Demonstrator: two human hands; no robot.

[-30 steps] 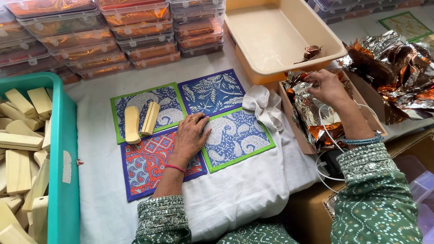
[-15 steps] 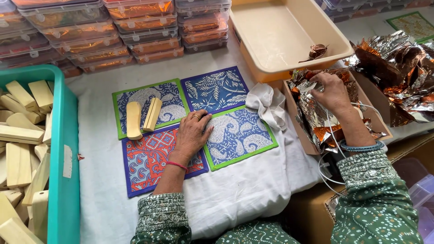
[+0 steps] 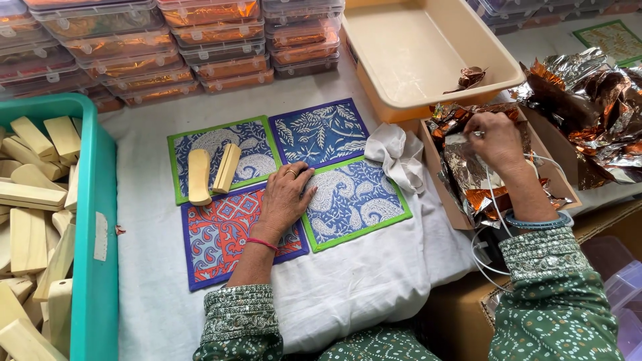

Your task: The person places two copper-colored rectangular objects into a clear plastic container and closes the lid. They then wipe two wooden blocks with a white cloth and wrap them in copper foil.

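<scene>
— Blocks of pale wood are heaped loosely in the teal crate at the far left, stacked at all angles so that any one can be lifted off the top. What is kept behind it?

— Shallow clear lidded boxes are stacked in rows along the back of the worktop, and orange foil can be seen through their walls. What exactly is wrapped inside cannot be told.

— And in the middle?

— Four printed fabric mats are laid edge to edge in a square on the white cloth. Two wooden blocks are rested side by side on the green-bordered mat at upper left. The left hand is spread flat, palm down, open and gripping nothing; it is laid across the seam between the red-and-blue mat and the lower green-bordered paisley mat, which seem to be steadied by it. A crumpled white rag is left at the mats' right edge, within easy reach.

— What of the right side?

— A cream plastic tub is set beyond the mats, empty but for one copper-coloured foil scrap near its right wall. Just in front of it, an open cardboard box is filled with crinkled silver-and-copper foil sheets. The right hand is held inside that box, its fingers closed on the top of the foil, as though one sheet is being pinched apart from the rest. More loose foil is piled further right.
</scene>
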